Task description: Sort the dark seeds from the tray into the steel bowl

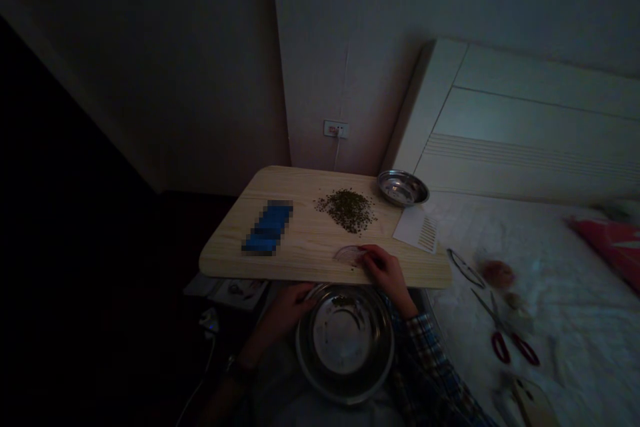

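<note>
My right hand (383, 269) pinches a clear half-round plastic piece (349, 254), protractor-like in shape, flat on the light wooden table (295, 267) near its front edge. A few small grains lie beside it. Farther back spreads a pile of small dark green grains (350, 208), perhaps beans or seeds. Below the table edge, a large steel bowl (345, 383) rests at my lap with some grains inside. My left hand (295, 305) grips its left rim; the fingertips are partly hidden in the dim light.
A smaller steel bowl (403, 189) stands at the table's back right corner, near a white comb-toothed plate (416, 229). A pixelated blue rectangle (269, 228) lies at left. On the bed (575, 280) are scissors (500, 333) with red handles and a phone (533, 403).
</note>
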Tool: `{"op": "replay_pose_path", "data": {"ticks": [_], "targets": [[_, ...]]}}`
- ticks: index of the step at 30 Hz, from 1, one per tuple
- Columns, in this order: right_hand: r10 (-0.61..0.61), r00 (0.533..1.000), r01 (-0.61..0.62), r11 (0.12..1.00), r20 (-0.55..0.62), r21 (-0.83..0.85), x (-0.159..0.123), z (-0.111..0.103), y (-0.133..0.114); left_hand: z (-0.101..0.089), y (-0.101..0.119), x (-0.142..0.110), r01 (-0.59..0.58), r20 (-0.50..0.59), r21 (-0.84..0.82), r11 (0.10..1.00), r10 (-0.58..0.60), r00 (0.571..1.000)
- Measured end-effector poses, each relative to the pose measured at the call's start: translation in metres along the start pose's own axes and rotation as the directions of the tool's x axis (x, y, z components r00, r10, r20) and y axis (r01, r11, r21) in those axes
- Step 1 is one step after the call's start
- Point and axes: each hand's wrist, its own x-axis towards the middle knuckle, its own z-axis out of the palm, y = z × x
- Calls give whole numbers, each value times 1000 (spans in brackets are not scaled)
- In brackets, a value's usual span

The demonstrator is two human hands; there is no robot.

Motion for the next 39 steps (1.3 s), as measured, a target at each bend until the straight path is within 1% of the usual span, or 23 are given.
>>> {"op": "replay_pose_path", "data": {"ticks": [5, 8, 14, 20, 24, 28, 35, 37, 39], "targets": [[10, 1000, -10, 1000, 3, 24, 0, 0, 1, 0, -2, 1, 7, -13, -13, 1000, -8, 1000], [12, 1000, -13, 1000, 10, 14, 0, 0, 2, 0, 0, 1, -6, -5, 5, 1000, 6, 1000], [21, 1000, -21, 1000, 9, 16, 0, 1, 4, 1, 4, 0, 6, -28, -4, 1000, -6, 1000], [15, 1000, -15, 1000, 9, 21, -1, 0, 2, 0, -1, 1, 16, -51, 5, 1000, -16, 999], [28, 999, -28, 999, 20, 28, 0, -1, -1, 0, -2, 1, 8, -18, 0, 1000, -8, 1000], [14, 1000, -15, 999, 12, 38, 0, 0, -1, 0, 0, 0, 15, -30, 4, 1000, -15, 999], [18, 1000, -18, 999, 4, 44, -1, 0, -2, 0, -1, 0, -3, -9, 20, 1000, 3, 1000], [21, 1000, -21, 999, -20, 38, -1, 0, -1, 0, -1, 0, 9, -7, 19, 1000, -9, 1000], [29, 994, -27, 999, -101, 28, -1, 0, 2, 0, 0, 0, 11, -14, 14, 1000, -10, 1000]]}}
